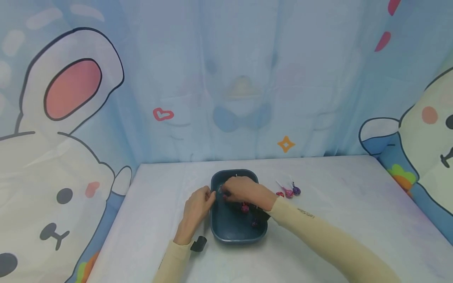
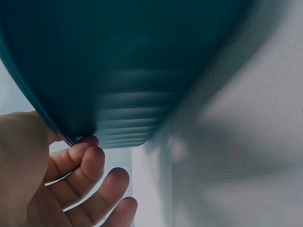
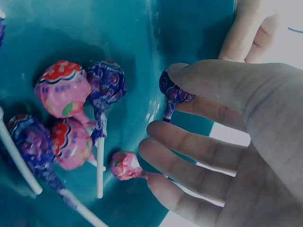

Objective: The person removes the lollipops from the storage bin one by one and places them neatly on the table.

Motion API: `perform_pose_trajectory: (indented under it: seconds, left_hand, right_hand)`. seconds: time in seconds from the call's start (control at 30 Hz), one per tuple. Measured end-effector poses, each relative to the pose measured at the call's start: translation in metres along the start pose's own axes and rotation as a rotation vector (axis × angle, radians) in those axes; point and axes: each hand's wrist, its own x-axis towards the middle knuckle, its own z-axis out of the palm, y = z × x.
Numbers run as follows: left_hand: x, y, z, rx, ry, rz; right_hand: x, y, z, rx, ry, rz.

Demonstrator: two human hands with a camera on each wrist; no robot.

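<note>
A dark teal tray [image 1: 233,232] stands on the table in front of me. My left hand [image 1: 196,206] pinches its left rim; in the left wrist view the thumb is inside the tray and the curled fingertips [image 2: 93,161] lie against its outer wall. Over the tray's far left part, my right hand [image 1: 247,190] reaches in. Its thumb and index finger pinch the wrapped head of a purple lollipop [image 3: 176,94], the other fingers spread loosely. In the right wrist view, a pink lollipop [image 3: 63,90], another purple lollipop [image 3: 108,82] and several more lie in the tray.
To the right of the tray, a pink lollipop [image 1: 289,193], a purple lollipop [image 1: 296,191] and a red-wrapped one [image 1: 280,194] lie on the white tablecloth [image 1: 347,204]. A blue cartoon curtain [image 1: 244,141] hangs behind the table.
</note>
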Motion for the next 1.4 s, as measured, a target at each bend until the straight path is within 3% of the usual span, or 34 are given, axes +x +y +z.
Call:
perform_pose_trajectory:
  seconds: [0.7, 1.4]
  left_hand:
    - [0.000, 0.000, 0.003, 0.001, 0.007, -0.021]
    - [0.000, 0.001, 0.002, 0.002, 0.014, -0.013]
  right_hand:
    - [-0.022, 0.015, -0.009, 0.031, -0.031, 0.092]
    - [-0.055, 0.043, -0.021, 0.111, 0.047, 0.071]
